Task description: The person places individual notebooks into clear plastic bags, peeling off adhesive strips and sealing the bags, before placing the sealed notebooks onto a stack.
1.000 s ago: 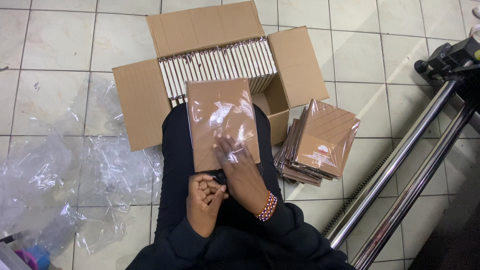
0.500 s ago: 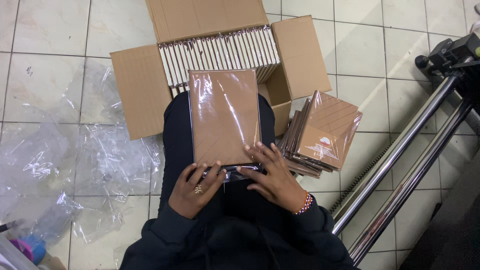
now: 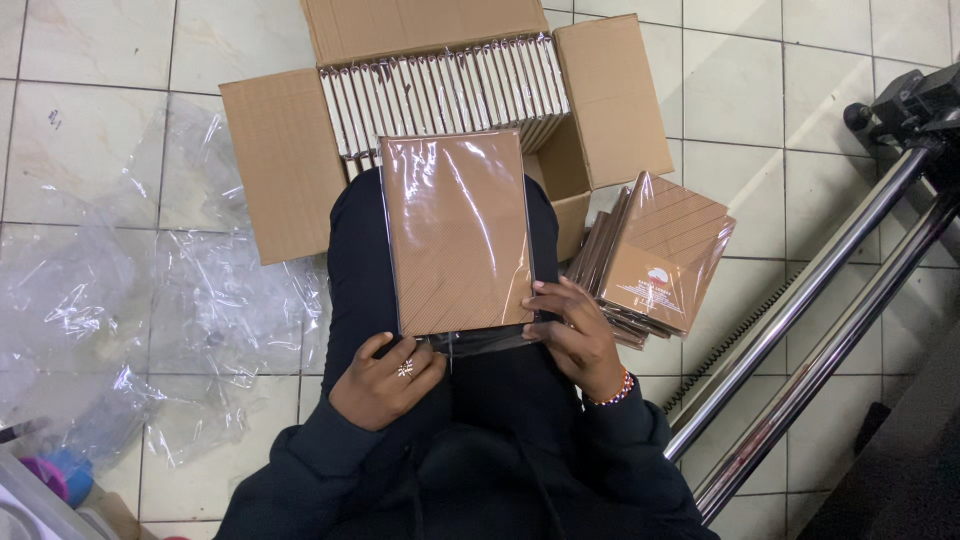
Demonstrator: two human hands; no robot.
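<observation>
1. Tiled floor [image 3: 120,130] all around me, pale squares, with loose clear plastic sheets [image 3: 150,310] crumpled off to my left.
2. Brown wrapped notebook [image 3: 457,232] lies flat on my lap, long axis pointing away from me toward the open cardboard box [image 3: 290,160] full of the same.
3. My right hand [image 3: 575,335] is closest, fingers curled and pinching the near right corner.
4. My left hand [image 3: 385,380] sits just below the near left corner, loosely curled, touching the plastic flap there.
5. Finished stack [image 3: 655,260] leans on the floor to my right, beside shiny metal poles [image 3: 800,330].
</observation>
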